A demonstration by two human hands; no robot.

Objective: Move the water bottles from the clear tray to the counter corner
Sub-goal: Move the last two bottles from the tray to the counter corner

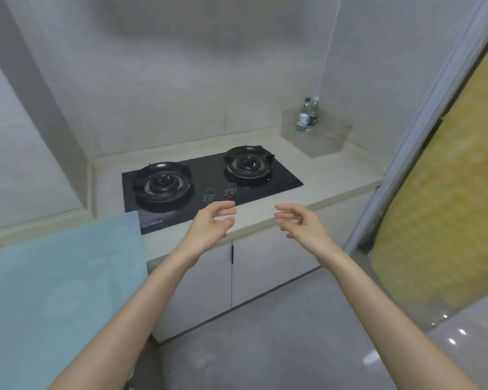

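A pale blue cloth [62, 277] covers the surface at the left. Beside it, a black two-burner stove [206, 170] is set into the counter [335, 178]. The left grip [212, 223], a bare hand, hangs over the counter's front edge, fingers loosely curved and holding nothing. The right grip [302, 223] faces it, equally loose and empty. At the far right by the wall, the clear tray [321, 144] holds two water bottles [303, 115], upright and side by side, caps up, long axes vertical.
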